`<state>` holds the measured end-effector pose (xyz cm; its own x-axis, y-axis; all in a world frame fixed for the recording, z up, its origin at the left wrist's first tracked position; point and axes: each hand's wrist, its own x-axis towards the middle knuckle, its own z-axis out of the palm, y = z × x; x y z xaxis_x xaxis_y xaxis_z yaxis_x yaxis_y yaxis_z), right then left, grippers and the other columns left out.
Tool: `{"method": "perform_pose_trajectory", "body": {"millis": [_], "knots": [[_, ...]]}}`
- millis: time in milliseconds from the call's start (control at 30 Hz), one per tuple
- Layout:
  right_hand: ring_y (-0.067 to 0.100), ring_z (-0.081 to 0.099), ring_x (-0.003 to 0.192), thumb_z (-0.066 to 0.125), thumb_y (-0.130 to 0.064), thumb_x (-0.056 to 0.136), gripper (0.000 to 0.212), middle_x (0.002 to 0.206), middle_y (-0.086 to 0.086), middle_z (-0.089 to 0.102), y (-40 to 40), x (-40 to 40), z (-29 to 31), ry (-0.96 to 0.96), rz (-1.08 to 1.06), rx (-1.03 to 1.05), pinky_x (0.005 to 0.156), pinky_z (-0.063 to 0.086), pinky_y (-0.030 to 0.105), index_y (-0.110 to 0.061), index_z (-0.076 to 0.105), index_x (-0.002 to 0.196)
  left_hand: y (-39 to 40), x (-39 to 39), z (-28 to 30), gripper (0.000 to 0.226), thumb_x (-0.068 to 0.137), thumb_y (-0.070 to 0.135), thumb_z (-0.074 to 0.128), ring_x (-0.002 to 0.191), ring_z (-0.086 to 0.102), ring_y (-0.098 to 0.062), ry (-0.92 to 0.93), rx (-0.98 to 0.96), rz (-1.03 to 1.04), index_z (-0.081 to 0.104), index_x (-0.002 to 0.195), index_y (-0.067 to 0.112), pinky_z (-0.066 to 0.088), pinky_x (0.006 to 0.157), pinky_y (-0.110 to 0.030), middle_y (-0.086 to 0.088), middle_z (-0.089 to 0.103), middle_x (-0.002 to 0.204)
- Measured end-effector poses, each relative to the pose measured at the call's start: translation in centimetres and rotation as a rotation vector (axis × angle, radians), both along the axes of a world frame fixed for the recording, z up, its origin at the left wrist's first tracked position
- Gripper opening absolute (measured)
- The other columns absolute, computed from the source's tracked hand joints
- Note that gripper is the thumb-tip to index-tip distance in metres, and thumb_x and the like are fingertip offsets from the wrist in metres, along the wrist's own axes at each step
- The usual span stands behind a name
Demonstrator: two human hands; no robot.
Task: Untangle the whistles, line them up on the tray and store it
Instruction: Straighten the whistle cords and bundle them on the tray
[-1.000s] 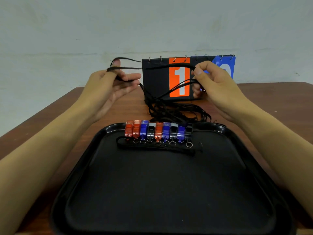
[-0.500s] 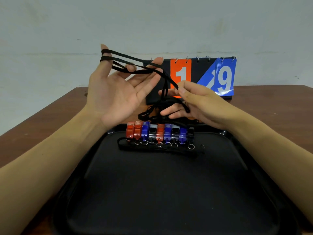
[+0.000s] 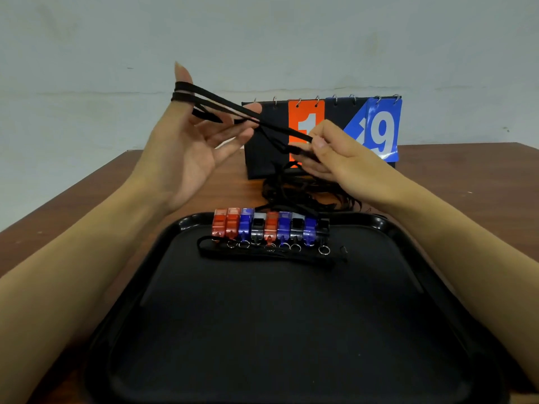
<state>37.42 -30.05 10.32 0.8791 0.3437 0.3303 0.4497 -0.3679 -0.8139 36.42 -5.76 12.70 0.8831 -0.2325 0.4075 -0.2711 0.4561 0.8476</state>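
Observation:
Several whistles [image 3: 269, 228], red, blue and black, stand side by side in a row at the far end of the black tray [image 3: 163, 287], key rings toward me. One black cord lies folded in front of them. My left hand [image 3: 186, 150] is raised with the palm open and black lanyard cord [image 3: 233, 112] wound twice round its thumb and across the fingers. My right hand [image 3: 335, 153] pinches the same cord between thumb and fingers, pulling it taut. More cord lies in a loose heap [image 3: 306, 191] on the table behind the tray.
A flip scoreboard [image 3: 320, 132] showing an orange 1 and a blue 9 stands upright on the brown wooden table [image 3: 466, 185] just behind my hands. A pale wall rises behind the table.
My left hand has wound the cord round its thumb and opened its palm. My right hand dropped to the heap, then rose a little and now pinches the cord taut in front of the scoreboard.

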Motion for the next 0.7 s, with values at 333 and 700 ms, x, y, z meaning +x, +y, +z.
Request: {"method": "perform_pose_trajectory", "body": {"millis": [333, 700], "knots": [[0.025, 0.047, 0.068, 0.03, -0.033, 0.111, 0.022, 0.088, 0.022, 0.056, -0.3, 0.0, 0.1, -0.289, -0.225, -0.349, 0.073, 0.05, 0.054, -0.017, 0.041, 0.103, 1.0, 1.2, 0.1, 0.054, 0.107, 0.049, 0.042, 0.119, 0.071, -0.026, -0.024, 0.109, 0.283, 0.06, 0.08, 0.007, 0.056, 0.103, -0.038, -0.018, 0.076, 0.11], [0.0, 0.071, 0.09, 0.044, -0.035, 0.107, 0.016, 0.093, -0.014, 0.065, 0.0, -0.3, 0.4, -0.205, -0.201, -0.342, 0.079, 0.056, 0.025, -0.026, 0.056, 0.101, 0.2, -0.1, -0.1, 0.064, 0.102, 0.066, 0.025, 0.129, 0.064, -0.034, 0.09, -0.019, -0.124, 0.057, 0.097, 0.01, 0.051, 0.109, -0.039, -0.026, 0.066, 0.134]]}}
